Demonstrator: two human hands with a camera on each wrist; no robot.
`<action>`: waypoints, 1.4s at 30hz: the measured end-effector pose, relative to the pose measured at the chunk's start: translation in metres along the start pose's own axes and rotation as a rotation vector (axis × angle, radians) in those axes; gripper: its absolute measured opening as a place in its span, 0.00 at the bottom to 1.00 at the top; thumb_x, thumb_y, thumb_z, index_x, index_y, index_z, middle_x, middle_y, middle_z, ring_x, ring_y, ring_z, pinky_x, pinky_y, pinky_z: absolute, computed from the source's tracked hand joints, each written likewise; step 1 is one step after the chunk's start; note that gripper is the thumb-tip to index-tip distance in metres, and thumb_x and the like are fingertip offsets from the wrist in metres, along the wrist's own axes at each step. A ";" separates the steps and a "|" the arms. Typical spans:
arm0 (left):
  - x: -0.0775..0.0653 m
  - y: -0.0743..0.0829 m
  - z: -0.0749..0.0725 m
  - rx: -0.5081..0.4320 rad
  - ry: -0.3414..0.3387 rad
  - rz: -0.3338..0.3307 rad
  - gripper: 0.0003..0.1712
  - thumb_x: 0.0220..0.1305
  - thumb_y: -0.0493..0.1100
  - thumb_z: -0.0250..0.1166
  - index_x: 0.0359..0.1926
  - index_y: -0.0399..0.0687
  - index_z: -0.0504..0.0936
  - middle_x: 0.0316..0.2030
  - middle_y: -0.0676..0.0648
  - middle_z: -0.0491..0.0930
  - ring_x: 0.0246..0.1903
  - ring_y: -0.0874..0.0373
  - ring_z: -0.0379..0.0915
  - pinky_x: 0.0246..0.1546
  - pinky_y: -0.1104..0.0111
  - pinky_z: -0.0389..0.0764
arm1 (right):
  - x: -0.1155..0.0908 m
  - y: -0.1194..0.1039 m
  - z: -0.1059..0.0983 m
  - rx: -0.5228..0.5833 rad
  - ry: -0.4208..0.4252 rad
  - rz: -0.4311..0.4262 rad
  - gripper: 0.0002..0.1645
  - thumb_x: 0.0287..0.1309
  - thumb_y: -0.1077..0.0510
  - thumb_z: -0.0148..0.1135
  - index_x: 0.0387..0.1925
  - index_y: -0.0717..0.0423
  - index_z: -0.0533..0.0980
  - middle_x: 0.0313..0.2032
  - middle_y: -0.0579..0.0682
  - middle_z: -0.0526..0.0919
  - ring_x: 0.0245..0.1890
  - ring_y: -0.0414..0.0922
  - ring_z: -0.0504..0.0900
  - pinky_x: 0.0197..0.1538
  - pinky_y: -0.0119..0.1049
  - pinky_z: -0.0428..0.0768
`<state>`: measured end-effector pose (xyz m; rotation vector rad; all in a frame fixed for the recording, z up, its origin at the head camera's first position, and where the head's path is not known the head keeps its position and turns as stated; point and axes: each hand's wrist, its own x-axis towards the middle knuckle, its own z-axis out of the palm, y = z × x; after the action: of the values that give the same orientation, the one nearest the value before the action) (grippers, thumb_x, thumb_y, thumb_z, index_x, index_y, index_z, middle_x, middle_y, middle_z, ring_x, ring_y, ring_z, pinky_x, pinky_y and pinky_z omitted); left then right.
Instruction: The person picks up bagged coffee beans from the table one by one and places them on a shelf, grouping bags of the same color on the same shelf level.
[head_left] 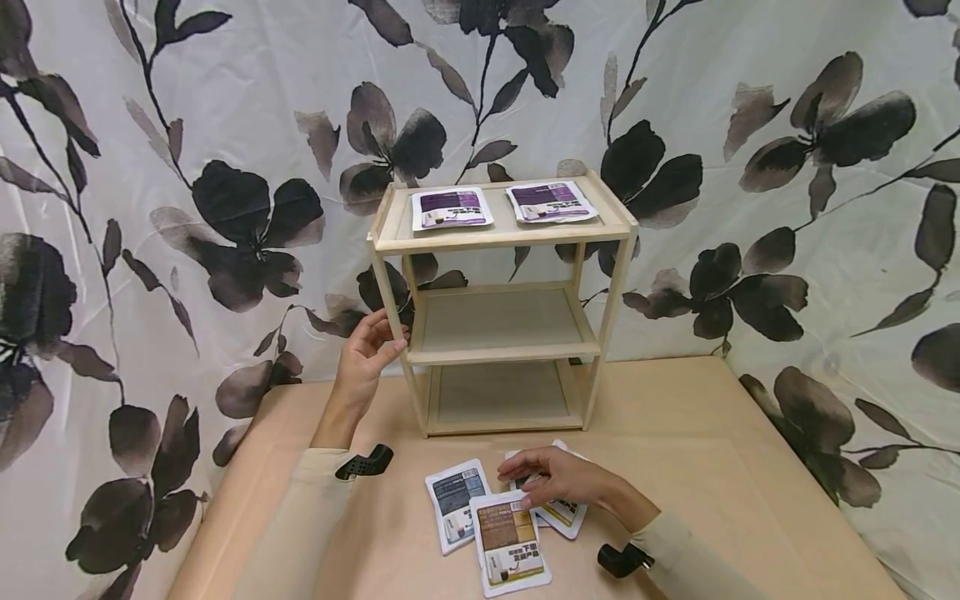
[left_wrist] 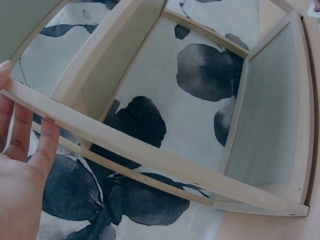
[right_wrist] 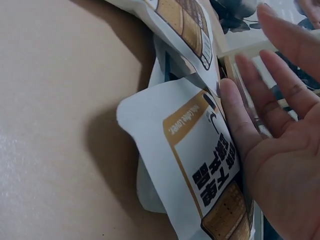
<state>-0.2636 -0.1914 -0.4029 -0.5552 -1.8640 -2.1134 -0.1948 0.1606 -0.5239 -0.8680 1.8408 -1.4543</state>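
Note:
A three-tier wooden shelf rack (head_left: 504, 355) stands at the back of the table. My left hand (head_left: 362, 354) holds its left front post, thumb on one side and fingers on the other; in the left wrist view the fingers (left_wrist: 22, 127) lie behind the post. My right hand (head_left: 570, 479) is over a group of flat white packets, its fingers mostly straight and touching them. Among these are a brown-labelled packet (head_left: 512, 542), a dark blue-labelled packet (head_left: 456, 504) and a partly hidden packet (head_left: 568, 515) with a yellow strip. In the right wrist view, fingertips meet a packet's (right_wrist: 185, 150) edge.
Two purple-labelled packets (head_left: 452, 208) lie side by side on the rack's top tier. Behind the table (head_left: 675, 433) hangs a white cloth (head_left: 285, 75) with dark flowers, also along both sides. A black band (head_left: 365, 462) is on each wrist.

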 end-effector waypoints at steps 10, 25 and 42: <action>0.000 -0.001 0.000 -0.005 -0.003 0.011 0.28 0.64 0.26 0.66 0.65 0.39 0.74 0.46 0.46 0.82 0.48 0.53 0.76 0.52 0.67 0.78 | -0.002 -0.002 0.011 -0.066 0.019 0.053 0.31 0.56 0.68 0.73 0.62 0.64 0.75 0.58 0.62 0.80 0.61 0.61 0.77 0.63 0.50 0.76; 0.000 -0.003 -0.002 -0.017 -0.006 0.024 0.28 0.64 0.25 0.64 0.64 0.45 0.76 0.46 0.48 0.82 0.49 0.46 0.76 0.50 0.68 0.79 | -0.004 -0.007 0.033 -0.637 0.131 -0.052 0.30 0.47 0.56 0.79 0.55 0.47 0.82 0.54 0.40 0.83 0.54 0.39 0.75 0.58 0.37 0.75; 0.000 -0.001 0.000 -0.005 -0.014 0.016 0.28 0.65 0.26 0.65 0.65 0.37 0.73 0.46 0.49 0.82 0.49 0.46 0.75 0.51 0.68 0.78 | 0.000 -0.010 0.032 -0.307 0.114 -0.035 0.28 0.61 0.59 0.71 0.63 0.49 0.78 0.58 0.48 0.81 0.55 0.45 0.78 0.58 0.37 0.76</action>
<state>-0.2641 -0.1917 -0.4034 -0.5854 -1.8564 -2.1098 -0.1682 0.1414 -0.5206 -0.9835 2.1838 -1.2835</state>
